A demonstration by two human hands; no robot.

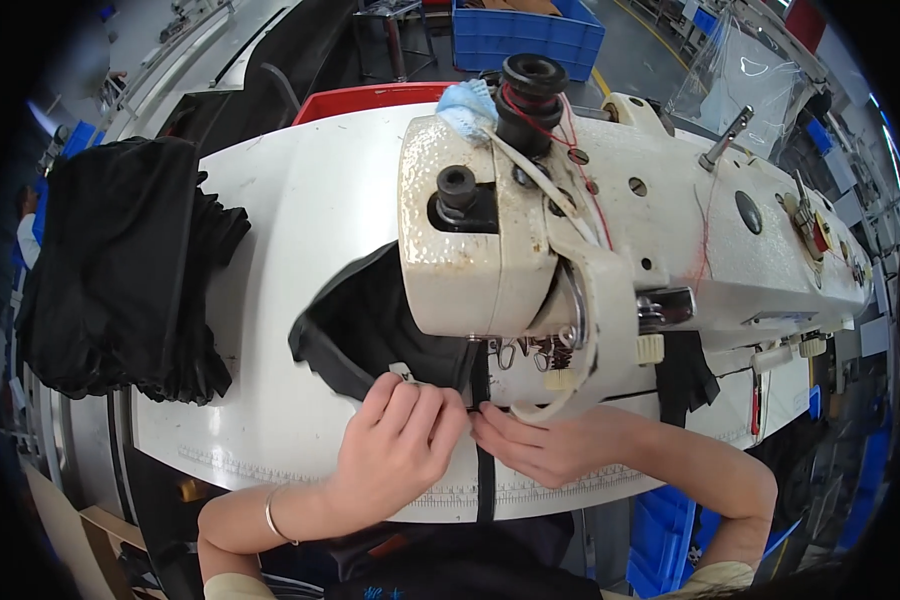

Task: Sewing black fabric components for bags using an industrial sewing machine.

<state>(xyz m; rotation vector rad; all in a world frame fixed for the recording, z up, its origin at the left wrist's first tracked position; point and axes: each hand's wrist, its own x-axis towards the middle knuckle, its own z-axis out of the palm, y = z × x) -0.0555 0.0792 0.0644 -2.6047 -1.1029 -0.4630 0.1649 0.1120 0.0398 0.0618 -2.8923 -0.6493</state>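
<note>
A piece of black fabric (355,335) lies partly under the white sewing machine (470,270), with a small white label (403,371) near its front edge. My left hand (395,450) is closed on the fabric's near edge, its fingers curled beside the label. Close to it, my right hand (550,445) pinches a narrow black strip (485,485) where the strip meets the fabric. That strip runs down over the table's near edge. The machine's head hides the far part of the fabric, and I cannot see the needle point clearly.
A tall stack of black fabric pieces (110,270) sits at the left of the white table (270,215). Right of the machine's head lies another black piece (678,375), with red-handled tool (756,405) beyond it. Blue crates (530,40) stand behind; a ruler scale (270,468) lines the near edge.
</note>
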